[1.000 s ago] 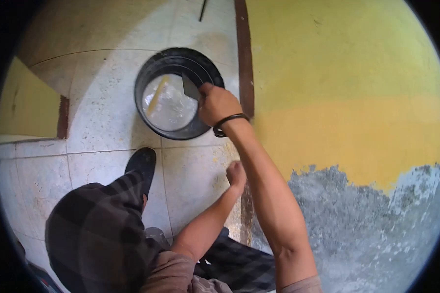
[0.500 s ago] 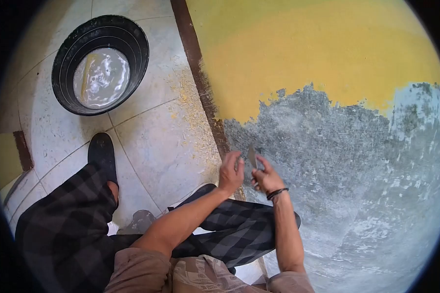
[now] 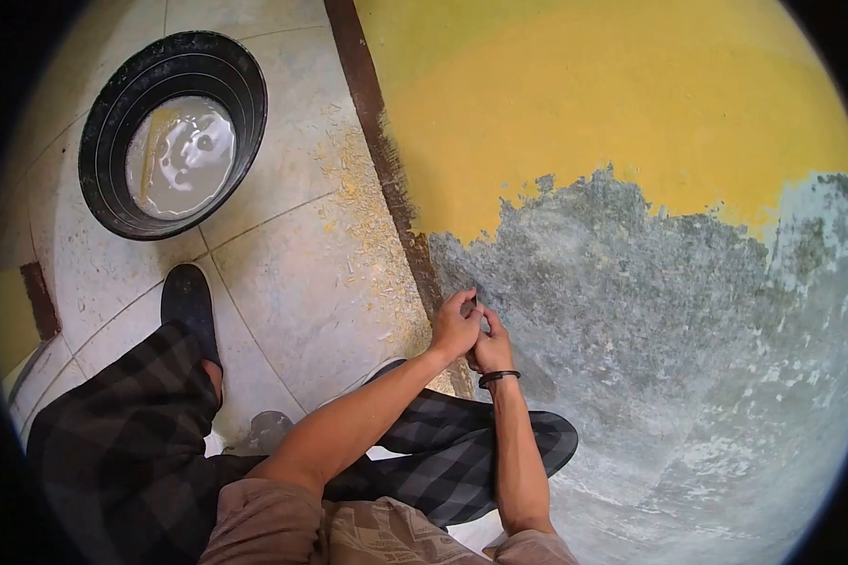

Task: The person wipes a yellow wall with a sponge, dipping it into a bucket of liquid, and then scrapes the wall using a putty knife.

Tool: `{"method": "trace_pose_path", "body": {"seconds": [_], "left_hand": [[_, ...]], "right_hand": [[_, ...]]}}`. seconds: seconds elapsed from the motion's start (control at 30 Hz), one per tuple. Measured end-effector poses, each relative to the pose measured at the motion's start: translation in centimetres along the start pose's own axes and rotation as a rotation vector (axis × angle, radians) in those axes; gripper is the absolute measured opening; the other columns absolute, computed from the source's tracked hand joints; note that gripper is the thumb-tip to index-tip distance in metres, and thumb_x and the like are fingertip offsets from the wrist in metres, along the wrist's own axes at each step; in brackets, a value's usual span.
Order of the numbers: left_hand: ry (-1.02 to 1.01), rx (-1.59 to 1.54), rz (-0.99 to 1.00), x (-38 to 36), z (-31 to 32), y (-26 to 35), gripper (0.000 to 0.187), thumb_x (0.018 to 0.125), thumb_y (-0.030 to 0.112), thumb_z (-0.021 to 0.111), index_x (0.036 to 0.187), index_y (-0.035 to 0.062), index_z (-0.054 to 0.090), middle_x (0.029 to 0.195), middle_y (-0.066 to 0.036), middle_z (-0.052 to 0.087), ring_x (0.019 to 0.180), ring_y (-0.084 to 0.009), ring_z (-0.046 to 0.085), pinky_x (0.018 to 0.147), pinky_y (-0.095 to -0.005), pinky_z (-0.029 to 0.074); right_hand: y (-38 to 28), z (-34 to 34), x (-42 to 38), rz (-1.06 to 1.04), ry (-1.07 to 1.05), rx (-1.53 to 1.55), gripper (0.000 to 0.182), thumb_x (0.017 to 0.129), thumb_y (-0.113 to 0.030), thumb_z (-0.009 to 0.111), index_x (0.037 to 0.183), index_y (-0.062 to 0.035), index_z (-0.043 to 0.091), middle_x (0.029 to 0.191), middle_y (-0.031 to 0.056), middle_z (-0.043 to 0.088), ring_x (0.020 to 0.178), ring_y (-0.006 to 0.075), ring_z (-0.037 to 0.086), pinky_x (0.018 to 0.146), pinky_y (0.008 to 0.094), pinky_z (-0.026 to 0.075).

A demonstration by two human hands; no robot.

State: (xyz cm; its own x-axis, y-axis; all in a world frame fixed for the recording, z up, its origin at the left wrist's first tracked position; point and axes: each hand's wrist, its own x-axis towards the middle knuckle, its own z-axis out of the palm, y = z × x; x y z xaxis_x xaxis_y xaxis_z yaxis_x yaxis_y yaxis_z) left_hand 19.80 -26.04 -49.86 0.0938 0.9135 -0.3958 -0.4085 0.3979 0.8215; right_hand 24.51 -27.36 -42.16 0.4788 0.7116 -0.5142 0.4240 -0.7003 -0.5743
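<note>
My left hand (image 3: 454, 327) and my right hand (image 3: 494, 348) are together in front of the scraped wall, fingers touching. Between their fingertips shows a small dark part of the scraper (image 3: 472, 302); the rest of this flat-bladed tool is hidden. The right hand is closed around its lower part, and the left fingers are pinched at the blade. Beside them stands the wall, with bare grey plaster (image 3: 612, 282) low down and yellow paint (image 3: 594, 94) above a ragged edge.
A black bucket (image 3: 94, 179) holding cloudy liquid and a yellowish piece stands on the tiled floor (image 3: 283, 235). Yellow paint flakes (image 3: 353, 202) lie along the brown strip (image 3: 363, 71) at the wall's foot. My shoe (image 3: 188, 306) is below the bucket.
My right hand has moved left with the scraper to meet the left hand. The left fingers have closed at the blade, which was in plain view before.
</note>
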Motion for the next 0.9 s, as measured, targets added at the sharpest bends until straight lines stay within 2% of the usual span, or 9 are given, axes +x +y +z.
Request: {"method": "trace_pose_path", "body": {"seconds": [0.1,0.2,0.33,0.37,0.4,0.47,0.57,0.8,0.9], "left_hand": [[-0.012,0.003,-0.027,0.5,0.0,-1.3,0.035,0.085,0.013,0.061,0.117,-0.0003,0.055,0.113,-0.016,0.06,0.104,-0.0234,0.058,0.087,-0.0321,0.045],[-0.055,-0.028,-0.005,1.3,-0.5,-1.6,0.034,0.085,0.013,0.06,0.116,-0.0018,0.055,0.11,-0.015,0.061,0.101,-0.0221,0.059,0.086,-0.0316,0.046],[-0.07,-0.041,-0.033,1.3,-1.1,-1.5,0.032,0.086,0.011,0.06,0.115,-0.0018,0.055,0.107,-0.013,0.061,0.098,-0.0201,0.059,0.084,-0.0303,0.046],[-0.116,-0.05,-0.046,1.1,-1.1,-1.2,0.032,0.085,0.01,0.06,0.114,-0.0018,0.055,0.105,-0.013,0.062,0.096,-0.0193,0.06,0.084,-0.0299,0.046],[-0.16,-0.056,-0.055,1.1,-1.1,-1.0,0.031,0.085,0.01,0.06,0.114,-0.0018,0.056,0.104,-0.013,0.062,0.095,-0.0186,0.06,0.083,-0.0296,0.046],[-0.131,-0.092,0.02,1.3,-1.1,-1.1,0.03,0.085,0.009,0.06,0.113,-0.002,0.056,0.098,-0.012,0.064,0.09,-0.0168,0.06,0.08,-0.0289,0.047],[-0.13,-0.123,-0.055,2.3,-1.3,-1.9,0.027,0.085,0.008,0.059,0.11,-0.0022,0.057,0.09,-0.011,0.065,0.084,-0.0156,0.061,0.076,-0.0288,0.048],[-0.135,-0.033,-0.032,2.4,-1.6,-1.4,0.025,0.086,0.01,0.059,0.108,-0.0019,0.058,0.09,-0.009,0.065,0.083,-0.0146,0.06,0.075,-0.0281,0.048],[-0.139,-0.023,-0.011,1.8,-1.3,-1.2,0.022,0.086,0.009,0.058,0.106,-0.0023,0.058,0.09,-0.009,0.064,0.084,-0.0145,0.061,0.075,-0.0277,0.048]], "right_hand": [[-1.3,0.7,-0.4,0.09,0.004,0.041,0.034,0.085,-0.005,0.048,0.118,-0.0118,0.052,0.057,0.0002,0.049,0.04,0.008,0.041,0.035,0.0256,0.028],[-1.0,1.4,-0.1,0.033,0.056,-0.009,0.03,0.086,-0.007,0.05,0.116,-0.0108,0.053,0.055,0.0003,0.049,0.039,0.0082,0.041,0.034,0.0262,0.028],[-0.5,1.4,0.7,0.084,0.046,0.042,0.027,0.086,-0.009,0.053,0.113,-0.0101,0.054,0.055,0.0014,0.05,0.037,0.0087,0.041,0.032,0.0272,0.028],[0.3,1.5,0.6,0.02,0.089,0.017,0.026,0.087,-0.01,0.054,0.113,-0.0088,0.053,0.054,0.0014,0.049,0.037,0.0088,0.041,0.032,0.0271,0.028],[0.0,2.2,0.4,-0.201,0.12,-0.149,0.026,0.087,-0.01,0.053,0.113,-0.0076,0.053,0.054,0.0016,0.049,0.037,0.0088,0.042,0.032,0.0273,0.028],[-0.8,1.8,-0.3,0.055,0.106,0.049,0.027,0.087,-0.009,0.053,0.113,-0.0076,0.053,0.055,0.0023,0.05,0.036,0.0087,0.041,0.031,0.0268,0.028],[-0.7,1.9,0.4,0.101,0.092,0.088,0.026,0.087,-0.008,0.052,0.112,-0.0085,0.053,0.055,0.0026,0.051,0.035,0.0085,0.04,0.031,0.026,0.027],[-2.4,1.9,-0.3,0.208,0.057,0.218,0.035,0.085,-0.002,0.046,0.119,-0.0079,0.049,0.054,0.003,0.047,0.033,0.01,0.038,0.029,0.0253,0.022],[-1.4,2.2,-0.6,0.126,0.096,0.129,0.033,0.086,-0.006,0.049,0.119,-0.0079,0.05,0.055,0.0023,0.048,0.034,0.0094,0.039,0.03,0.0258,0.025]]}}
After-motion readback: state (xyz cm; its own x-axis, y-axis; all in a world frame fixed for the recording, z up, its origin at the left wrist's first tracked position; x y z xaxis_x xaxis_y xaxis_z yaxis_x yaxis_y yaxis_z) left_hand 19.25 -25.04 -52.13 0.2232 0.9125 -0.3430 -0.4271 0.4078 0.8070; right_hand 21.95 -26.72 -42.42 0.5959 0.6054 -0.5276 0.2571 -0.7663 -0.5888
